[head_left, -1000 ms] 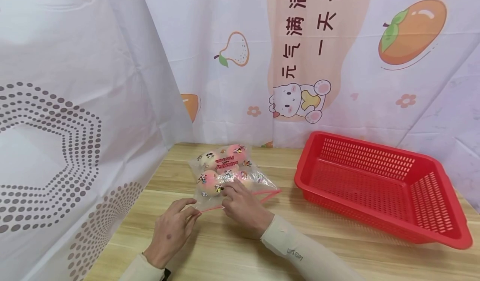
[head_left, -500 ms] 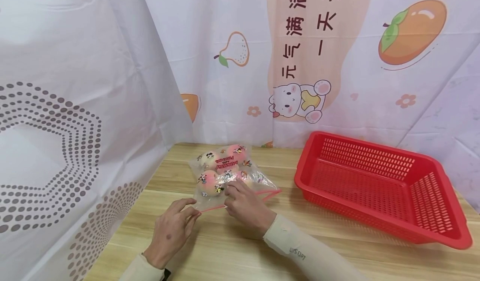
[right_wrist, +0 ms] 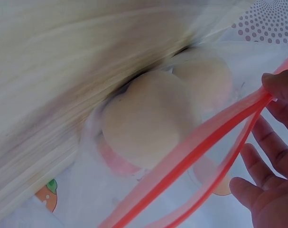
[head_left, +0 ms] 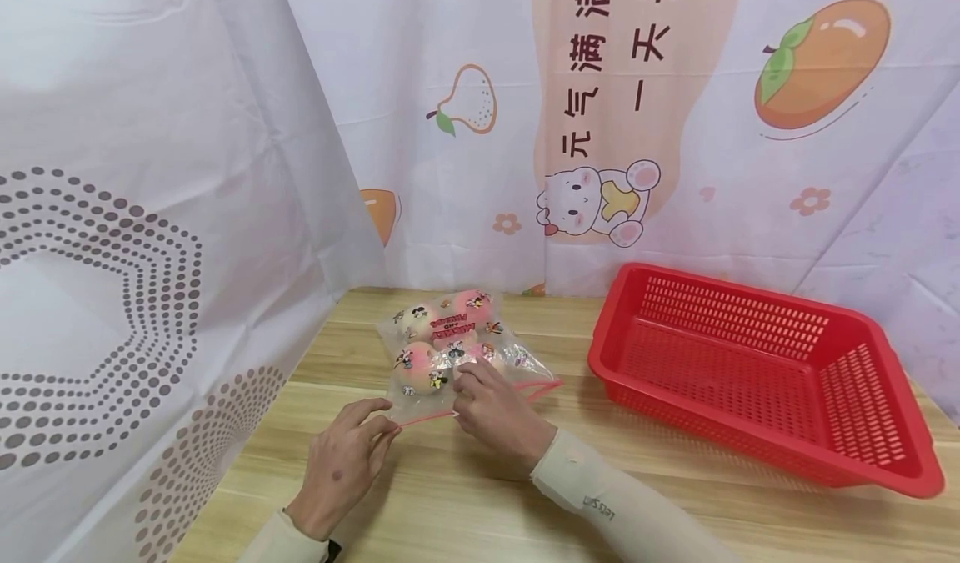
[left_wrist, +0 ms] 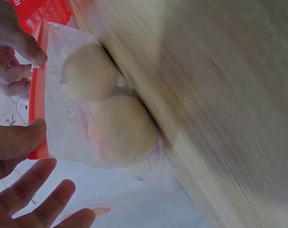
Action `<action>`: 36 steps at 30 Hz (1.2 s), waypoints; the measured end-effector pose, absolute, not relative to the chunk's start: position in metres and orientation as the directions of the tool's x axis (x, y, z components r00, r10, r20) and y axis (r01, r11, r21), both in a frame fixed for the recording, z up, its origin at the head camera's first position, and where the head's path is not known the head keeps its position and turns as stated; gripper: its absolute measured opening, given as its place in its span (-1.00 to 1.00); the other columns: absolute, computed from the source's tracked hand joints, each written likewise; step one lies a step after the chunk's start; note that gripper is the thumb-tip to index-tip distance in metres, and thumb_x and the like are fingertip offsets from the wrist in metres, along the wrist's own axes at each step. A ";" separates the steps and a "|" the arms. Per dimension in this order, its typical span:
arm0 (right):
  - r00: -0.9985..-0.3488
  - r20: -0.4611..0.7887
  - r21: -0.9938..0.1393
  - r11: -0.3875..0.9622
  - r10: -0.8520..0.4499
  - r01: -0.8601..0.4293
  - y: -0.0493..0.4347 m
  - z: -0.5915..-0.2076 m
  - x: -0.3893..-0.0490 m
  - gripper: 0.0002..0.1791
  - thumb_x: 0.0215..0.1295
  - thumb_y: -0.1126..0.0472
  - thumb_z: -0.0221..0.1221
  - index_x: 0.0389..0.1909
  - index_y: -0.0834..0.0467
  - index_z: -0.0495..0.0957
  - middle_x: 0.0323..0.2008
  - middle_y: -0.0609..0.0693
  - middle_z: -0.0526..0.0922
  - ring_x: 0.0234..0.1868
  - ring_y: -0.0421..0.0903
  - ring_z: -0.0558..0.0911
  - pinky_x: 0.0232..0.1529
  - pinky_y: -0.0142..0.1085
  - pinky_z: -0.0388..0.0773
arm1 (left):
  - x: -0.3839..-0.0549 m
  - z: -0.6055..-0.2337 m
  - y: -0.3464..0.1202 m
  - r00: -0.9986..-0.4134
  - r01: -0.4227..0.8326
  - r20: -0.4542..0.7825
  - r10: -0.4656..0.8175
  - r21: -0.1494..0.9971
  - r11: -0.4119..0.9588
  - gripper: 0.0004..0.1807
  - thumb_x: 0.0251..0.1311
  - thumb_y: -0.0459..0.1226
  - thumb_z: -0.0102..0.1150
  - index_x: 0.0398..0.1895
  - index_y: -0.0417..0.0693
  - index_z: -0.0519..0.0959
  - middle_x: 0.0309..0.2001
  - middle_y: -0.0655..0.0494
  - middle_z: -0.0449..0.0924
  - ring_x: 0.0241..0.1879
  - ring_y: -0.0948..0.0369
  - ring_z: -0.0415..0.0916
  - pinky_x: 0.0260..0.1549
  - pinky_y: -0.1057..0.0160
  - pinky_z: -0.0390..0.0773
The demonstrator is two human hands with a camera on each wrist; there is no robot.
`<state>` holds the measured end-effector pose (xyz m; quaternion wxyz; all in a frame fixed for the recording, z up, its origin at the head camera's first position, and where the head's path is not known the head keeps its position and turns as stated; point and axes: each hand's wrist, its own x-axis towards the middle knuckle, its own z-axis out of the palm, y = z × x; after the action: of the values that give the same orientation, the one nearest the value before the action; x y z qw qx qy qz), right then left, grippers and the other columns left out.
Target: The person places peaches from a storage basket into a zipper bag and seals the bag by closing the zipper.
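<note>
A clear zip bag (head_left: pixel 408 406) printed with cartoon figures lies on the table, holding several round pink-and-cream peaches (head_left: pixel 414 363). My left hand (head_left: pixel 347 454) pinches the left corner of its red zip strip (left_wrist: pixel 38 102) between thumb and forefinger, the other fingers spread. Farther along the strip, my right hand (head_left: pixel 495 413) pinches a small white slider (left_wrist: pixel 36 66) between thumb and finger. Left of the right hand the strip looks closed. To its right the two red edges (right_wrist: pixel 181 161) stand apart in the right wrist view.
A red plastic basket (head_left: pixel 720 371) with perforated walls stands on the wooden table (head_left: pixel 450 513) at the right. Printed white cloth (head_left: pixel 450 213) hangs behind the table, and dotted cloth (head_left: pixel 247 213) hangs along its left side.
My right hand has moved slightly rightward along the zip strip, and the closed stretch to its left is a little longer. The left hand has stayed at the corner.
</note>
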<state>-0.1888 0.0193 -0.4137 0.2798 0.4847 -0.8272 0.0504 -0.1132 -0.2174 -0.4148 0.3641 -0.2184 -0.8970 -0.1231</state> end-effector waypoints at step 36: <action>-0.413 0.509 0.129 0.541 -0.755 -0.831 0.032 -0.415 -0.194 -0.86 0.14 0.21 0.44 -0.27 0.09 0.78 -0.17 -0.06 0.67 0.04 -0.07 0.54 0.30 -0.22 0.38 | -0.112 -0.415 -0.219 -0.622 0.486 0.724 0.298 0.059 0.872 -0.78 -0.24 -0.38 0.60 -0.53 0.02 0.70 -0.17 0.13 0.67 -0.29 0.16 0.63 -0.65 0.22 0.57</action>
<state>-0.1938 0.0316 -0.4147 0.2634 0.4734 -0.8374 0.0720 -0.1123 -0.2193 -0.4154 0.3750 -0.2196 -0.8919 -0.1253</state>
